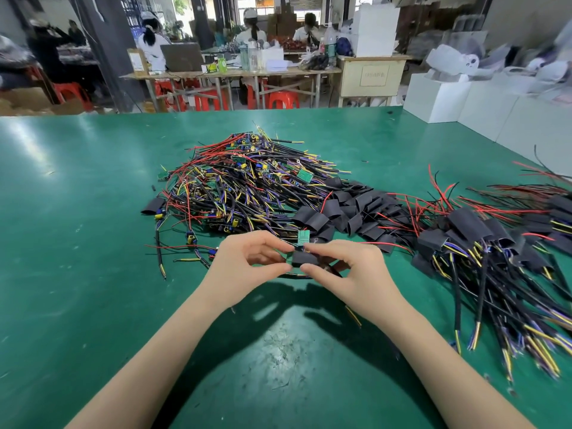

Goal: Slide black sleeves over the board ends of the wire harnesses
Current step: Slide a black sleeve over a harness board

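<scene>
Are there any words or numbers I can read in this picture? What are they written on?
None can be read for sure.
Paper sign on the pale cabinet: a row of characters, too blurred to read.
Small green box on the far table: print too small.
Clear bottle: markings too small.

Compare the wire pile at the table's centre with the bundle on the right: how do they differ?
The centre pile shows bare green boards and small components among its wires; the right bundle has its board ends covered by black sleeves. The centre pile is tangled, wires running every way; the right bundle lies roughly aligned, free wire ends pointing toward the near edge. Both hold black, red, yellow and purple wires on the green table.
</scene>
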Demonstrator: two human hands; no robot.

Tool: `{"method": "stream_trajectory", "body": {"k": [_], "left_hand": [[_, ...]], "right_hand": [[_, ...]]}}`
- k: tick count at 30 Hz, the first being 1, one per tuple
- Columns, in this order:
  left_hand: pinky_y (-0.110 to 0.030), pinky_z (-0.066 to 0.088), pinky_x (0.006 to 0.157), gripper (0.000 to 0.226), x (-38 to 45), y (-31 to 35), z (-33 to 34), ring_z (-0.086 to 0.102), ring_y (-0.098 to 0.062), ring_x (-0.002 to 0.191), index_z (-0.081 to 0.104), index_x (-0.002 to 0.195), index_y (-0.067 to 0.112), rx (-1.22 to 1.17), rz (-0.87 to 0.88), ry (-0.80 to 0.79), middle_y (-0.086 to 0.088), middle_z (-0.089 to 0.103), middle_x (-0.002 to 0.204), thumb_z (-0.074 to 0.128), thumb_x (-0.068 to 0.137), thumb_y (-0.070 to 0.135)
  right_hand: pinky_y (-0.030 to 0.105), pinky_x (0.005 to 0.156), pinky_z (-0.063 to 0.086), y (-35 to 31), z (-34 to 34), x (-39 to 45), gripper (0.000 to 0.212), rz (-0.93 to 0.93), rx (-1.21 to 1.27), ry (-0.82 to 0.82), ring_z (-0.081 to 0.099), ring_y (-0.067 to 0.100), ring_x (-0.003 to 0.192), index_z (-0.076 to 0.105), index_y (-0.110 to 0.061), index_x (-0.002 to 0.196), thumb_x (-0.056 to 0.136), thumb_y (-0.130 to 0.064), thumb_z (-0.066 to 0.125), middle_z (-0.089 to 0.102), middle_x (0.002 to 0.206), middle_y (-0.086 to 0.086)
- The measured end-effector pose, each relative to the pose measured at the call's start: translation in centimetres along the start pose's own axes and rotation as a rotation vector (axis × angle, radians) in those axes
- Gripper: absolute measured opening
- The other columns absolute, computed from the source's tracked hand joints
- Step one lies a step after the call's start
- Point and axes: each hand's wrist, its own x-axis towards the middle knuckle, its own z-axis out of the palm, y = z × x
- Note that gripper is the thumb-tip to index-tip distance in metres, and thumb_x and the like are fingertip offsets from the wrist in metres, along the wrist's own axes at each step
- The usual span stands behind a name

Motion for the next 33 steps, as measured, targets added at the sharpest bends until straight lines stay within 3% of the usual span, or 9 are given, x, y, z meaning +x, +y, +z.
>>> {"method": "stream_trajectory", "body": {"k": [5, 8, 12, 15, 22, 26, 30, 33], "left_hand": [[-0.013, 0.051, 0.073, 0.027, 0.2, -0.1, -0.6, 0.070, -0.008, 0.075, 0.074, 0.093, 0.017, -0.045, -0.060, 0.063, -0.001, 0.076, 0.081, 0.080, 0.075, -0.002], [-0.014, 0.053, 0.074, 0.027, 0.2, 0.0, -0.5, 0.073, -0.011, 0.081, 0.074, 0.094, 0.014, -0.075, -0.080, 0.054, 0.000, 0.077, 0.087, 0.080, 0.074, -0.003], [-0.016, 0.053, 0.071, 0.023, 0.2, -0.1, -0.2, 0.073, -0.014, 0.079, 0.074, 0.089, 0.009, -0.132, -0.127, 0.077, -0.004, 0.077, 0.086, 0.082, 0.071, -0.003], [-0.015, 0.052, 0.070, 0.021, 0.2, -0.3, -0.1, 0.072, -0.012, 0.076, 0.074, 0.087, 0.007, -0.151, -0.136, 0.086, -0.005, 0.077, 0.083, 0.081, 0.071, -0.005], [-0.016, 0.053, 0.072, 0.021, 0.2, -0.5, 0.0, 0.072, -0.013, 0.077, 0.078, 0.086, 0.012, -0.210, -0.158, 0.082, -0.008, 0.077, 0.085, 0.080, 0.072, -0.003], [-0.017, 0.054, 0.074, 0.023, 0.3, -0.6, -0.5, 0.072, -0.015, 0.078, 0.080, 0.086, 0.018, -0.314, -0.186, 0.063, -0.011, 0.076, 0.086, 0.075, 0.076, -0.002], [-0.017, 0.053, 0.074, 0.022, 0.3, -0.9, -0.3, 0.072, -0.015, 0.079, 0.079, 0.088, 0.019, -0.313, -0.195, 0.044, -0.008, 0.076, 0.088, 0.077, 0.076, 0.001], [-0.018, 0.053, 0.074, 0.022, 0.3, -1.2, -0.4, 0.071, -0.015, 0.079, 0.078, 0.091, 0.019, -0.298, -0.198, 0.016, -0.007, 0.076, 0.091, 0.076, 0.077, 0.001]], "right_hand": [[0.031, 0.073, 0.052, 0.6, 0.0, 0.0, 0.023, 0.126, -0.028, 0.042, 0.065, 0.006, 0.070, 0.076, -0.018, 0.102, 0.084, -0.031, 0.072, 0.075, 0.083, -0.004], [0.040, 0.071, 0.054, 0.6, 0.2, 0.0, 0.017, 0.116, 0.000, 0.034, 0.067, 0.014, 0.068, 0.076, -0.017, 0.102, 0.089, -0.023, 0.066, 0.075, 0.077, -0.001], [0.044, 0.068, 0.052, 0.6, 0.2, -0.1, 0.027, 0.088, -0.034, -0.001, 0.063, 0.027, 0.067, 0.075, -0.016, 0.096, 0.092, -0.032, 0.052, 0.069, 0.069, 0.006], [0.042, 0.065, 0.049, 0.6, 0.4, -0.1, 0.035, 0.057, -0.081, -0.023, 0.056, 0.024, 0.064, 0.072, -0.012, 0.090, 0.092, -0.034, 0.046, 0.064, 0.065, 0.005], [0.038, 0.067, 0.049, 0.5, 0.6, -0.3, 0.029, 0.066, -0.062, -0.038, 0.057, 0.020, 0.063, 0.073, -0.015, 0.092, 0.092, -0.031, 0.049, 0.065, 0.066, 0.002], [0.020, 0.068, 0.044, 0.6, 0.5, -0.2, 0.017, 0.067, -0.038, -0.023, 0.055, 0.010, 0.065, 0.075, -0.017, 0.096, 0.094, -0.020, 0.058, 0.066, 0.067, -0.005], [0.012, 0.069, 0.042, 0.3, 0.4, -0.2, 0.017, 0.063, -0.031, -0.045, 0.058, 0.008, 0.069, 0.075, -0.014, 0.101, 0.093, -0.016, 0.060, 0.070, 0.072, -0.004], [0.020, 0.072, 0.047, 0.2, 0.4, -0.2, 0.019, 0.065, -0.028, -0.095, 0.061, 0.008, 0.069, 0.074, -0.012, 0.105, 0.094, -0.017, 0.058, 0.071, 0.077, -0.003]]}}
